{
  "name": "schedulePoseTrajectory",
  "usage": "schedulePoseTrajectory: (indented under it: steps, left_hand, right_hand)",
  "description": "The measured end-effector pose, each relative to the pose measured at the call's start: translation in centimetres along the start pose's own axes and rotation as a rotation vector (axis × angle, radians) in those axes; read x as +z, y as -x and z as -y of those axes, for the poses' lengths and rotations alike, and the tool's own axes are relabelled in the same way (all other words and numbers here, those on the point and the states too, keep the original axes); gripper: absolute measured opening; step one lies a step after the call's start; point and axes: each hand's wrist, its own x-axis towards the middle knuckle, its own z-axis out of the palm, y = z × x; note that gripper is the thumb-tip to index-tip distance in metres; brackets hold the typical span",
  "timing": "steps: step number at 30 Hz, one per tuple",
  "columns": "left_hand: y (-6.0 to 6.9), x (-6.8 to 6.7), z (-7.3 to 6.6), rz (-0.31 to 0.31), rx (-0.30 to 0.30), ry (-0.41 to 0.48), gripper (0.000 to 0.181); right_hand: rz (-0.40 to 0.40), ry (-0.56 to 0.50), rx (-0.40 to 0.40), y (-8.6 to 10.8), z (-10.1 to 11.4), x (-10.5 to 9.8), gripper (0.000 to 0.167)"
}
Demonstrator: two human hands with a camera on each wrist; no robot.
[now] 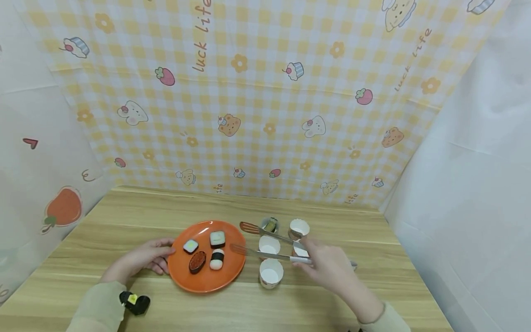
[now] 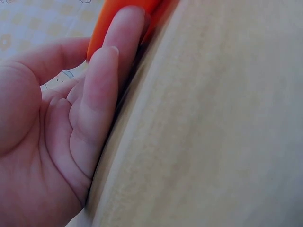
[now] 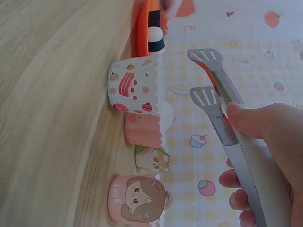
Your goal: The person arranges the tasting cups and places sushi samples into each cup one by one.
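Note:
My left hand pinches the left rim of an orange plate, thumb on the upper side and fingers beneath. Several toy sushi pieces lie on it: a small square roll, a white-topped block, a brown-topped oval piece and a white piece with a black band. In my right hand I grip metal tongs with slotted tips. The tips stand apart with nothing between them, above the table near the plate's right side. Their arms pass over the paper cups and partly hide them.
Several paper cups stand right of the plate: a front one, a middle one, a back right one and others. A greenish piece sits in the back left cup. A checked cloth hangs behind the wooden table.

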Motion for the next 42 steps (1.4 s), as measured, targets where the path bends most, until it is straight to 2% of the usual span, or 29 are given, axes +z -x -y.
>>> schedulePoseTrajectory:
  steps: [7, 14, 26, 42]
  left_hand:
    - [0.2, 0.3, -0.2, 0.001, 0.007, 0.000, 0.054]
    - [0.1, 0.2, -0.2, -0.001, 0.004, -0.003, 0.054]
    - [-0.1, -0.1, 0.2, 0.016, 0.011, 0.007, 0.054]
    - [-0.1, -0.3, 0.5, 0.008, 0.010, 0.006, 0.054]
  right_hand:
    - [0.040, -0.066, -0.013, 0.0, 0.5, 0.2, 0.041]
    - [0.067, -0.080, -0.034, 0.0, 0.9, 0.5, 0.047]
    - [0.059, -0.024, -0.071, -0.2, 1.9, 0.5, 0.051]
    - [0.133, -0.029, -0.076, -0.8, 2.3, 0.4, 0.055]
